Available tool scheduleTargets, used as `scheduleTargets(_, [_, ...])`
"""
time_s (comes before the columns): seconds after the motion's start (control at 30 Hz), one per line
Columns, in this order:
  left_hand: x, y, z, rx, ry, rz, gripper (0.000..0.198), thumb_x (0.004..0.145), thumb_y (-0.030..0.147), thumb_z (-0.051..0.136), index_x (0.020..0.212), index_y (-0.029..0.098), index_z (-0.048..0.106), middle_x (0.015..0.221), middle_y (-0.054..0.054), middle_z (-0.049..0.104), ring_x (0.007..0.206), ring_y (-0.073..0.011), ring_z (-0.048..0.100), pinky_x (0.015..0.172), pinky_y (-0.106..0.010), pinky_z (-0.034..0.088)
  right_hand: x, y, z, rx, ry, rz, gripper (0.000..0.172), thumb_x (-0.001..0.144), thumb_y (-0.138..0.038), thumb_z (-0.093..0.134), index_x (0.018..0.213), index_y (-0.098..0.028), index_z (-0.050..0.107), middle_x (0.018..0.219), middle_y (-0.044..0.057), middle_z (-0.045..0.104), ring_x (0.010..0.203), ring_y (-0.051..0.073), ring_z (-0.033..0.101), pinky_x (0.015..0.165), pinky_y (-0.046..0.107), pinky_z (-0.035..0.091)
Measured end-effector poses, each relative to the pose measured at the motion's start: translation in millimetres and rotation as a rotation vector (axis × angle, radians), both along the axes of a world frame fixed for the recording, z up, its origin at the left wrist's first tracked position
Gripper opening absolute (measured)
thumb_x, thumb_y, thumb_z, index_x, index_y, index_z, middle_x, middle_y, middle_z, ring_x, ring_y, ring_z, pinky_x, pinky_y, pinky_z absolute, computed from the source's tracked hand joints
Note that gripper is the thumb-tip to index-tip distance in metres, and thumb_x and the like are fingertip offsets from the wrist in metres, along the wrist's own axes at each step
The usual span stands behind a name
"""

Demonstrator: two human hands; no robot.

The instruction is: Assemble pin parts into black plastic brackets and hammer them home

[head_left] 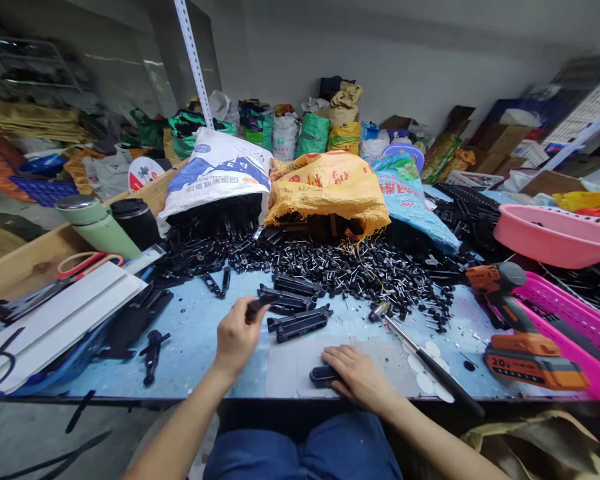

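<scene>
My left hand (235, 337) is raised slightly over the blue tabletop, fingers closed around a small dark part (254, 308) that they mostly cover. Low on a grey-white sheet, my right hand (357, 373) grips one end of a rounded black plastic piece (323, 377) between thumb and fingers. Just beyond both hands lie several long black plastic parts (303, 323), side by side. To the right of my right hand a hammer (420, 350) rests with its head pointing away from me and its black handle over the table edge.
Behind the parts spreads a heap of black pieces with metal pins (380, 267), below a white sack (220, 167), an orange sack (330, 190) and a blue sack (410, 200). A cordless drill (525, 333) and pink basket (570, 320) sit right; scissors (83, 267) and a green flask (97, 223) left.
</scene>
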State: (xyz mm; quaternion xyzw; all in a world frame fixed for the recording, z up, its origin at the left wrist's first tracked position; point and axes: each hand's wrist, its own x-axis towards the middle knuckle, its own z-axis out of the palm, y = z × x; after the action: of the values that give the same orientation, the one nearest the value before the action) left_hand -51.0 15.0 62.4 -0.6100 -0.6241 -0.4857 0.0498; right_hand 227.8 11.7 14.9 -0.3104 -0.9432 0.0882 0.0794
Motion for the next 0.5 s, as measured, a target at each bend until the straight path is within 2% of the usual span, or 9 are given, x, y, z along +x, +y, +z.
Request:
scheduleTargets(0.07, [16.3,-15.2,6.2,0.024,-0.011,-0.061,0.019,0.078,0.033,0.056,0.069,0.021,0.045,0.074,-0.001,0.058,0.067,-0.0148,0.058,0.063,-0.025,0.046,-7.1,0.0,2.3,-0.137,-0.032,-0.078,0.024,0.079,-0.018,0.057,0.102,-0.014,0.059,0.106,0.013,0.065,0.096,0.025,0.060,0.082,0.038,0.047])
scheduleTargets(0.13, [32.1,-24.6,9.0,0.020,-0.104,-0.115,0.026,0.077,0.031,0.056,0.063,0.022,0.036,0.076,-0.002,0.059,0.074,-0.0161,0.059,0.066,-0.026,0.046,-10.2,0.4,9.2,-0.254,0.025,-0.261,0.019,0.082,-0.020,0.051,0.099,-0.015,0.058,0.090,0.011,0.067,0.083,0.024,0.063,0.073,0.036,0.048])
scheduleTargets(0.17, [40.2,-27.3,9.0,-0.037,-0.162,-0.137,0.027,0.077,0.033,0.056,0.063,0.022,0.035,0.071,0.000,0.058,0.069,-0.0155,0.058,0.063,-0.026,0.045,-11.9,1.3,14.2,-0.312,0.104,-0.359,0.021,0.085,-0.024,0.048,0.103,-0.015,0.056,0.087,0.010,0.067,0.079,0.023,0.063,0.071,0.035,0.048])
scheduleTargets(0.23, [56.6,-29.7,6.7,-0.252,-0.262,-0.196,0.022,0.078,0.038,0.053,0.070,0.022,0.040,0.061,0.004,0.053,0.054,-0.0135,0.053,0.052,-0.024,0.041,-17.4,4.3,24.8,-0.461,0.328,-0.481,0.033,0.090,-0.035,0.041,0.118,-0.018,0.048,0.094,0.009,0.065,0.074,0.020,0.063,0.070,0.034,0.048])
scheduleTargets(0.33, [77.6,-30.1,0.9,-0.564,-0.414,-0.401,0.021,0.085,0.041,0.041,0.087,0.021,0.046,0.059,0.006,0.052,0.045,-0.0120,0.048,0.048,-0.024,0.039,-30.2,9.8,34.1,-0.752,0.656,-0.450,0.050,0.092,-0.049,0.031,0.136,-0.025,0.031,0.098,0.006,0.061,0.063,0.013,0.061,0.062,0.029,0.048])
scheduleTargets(0.4, [84.9,-30.0,-2.1,-0.605,-0.504,-0.482,0.023,0.087,0.038,0.039,0.097,0.019,0.046,0.068,0.003,0.055,0.047,-0.0112,0.051,0.051,-0.025,0.042,-37.9,12.4,33.2,-0.915,0.838,-0.407,0.058,0.089,-0.056,0.033,0.138,-0.026,0.029,0.088,0.003,0.060,0.056,0.012,0.058,0.055,0.027,0.048])
scheduleTargets(0.5, [86.0,-29.0,-3.0,-0.551,-0.476,-0.468,0.037,0.083,0.035,0.047,0.117,0.019,0.047,0.085,-0.002,0.061,0.062,-0.0134,0.058,0.060,-0.027,0.047,-43.1,14.7,26.3,-1.052,1.040,-0.361,0.066,0.082,-0.059,0.048,0.137,-0.026,0.034,0.076,0.000,0.058,0.056,0.012,0.057,0.055,0.028,0.049])
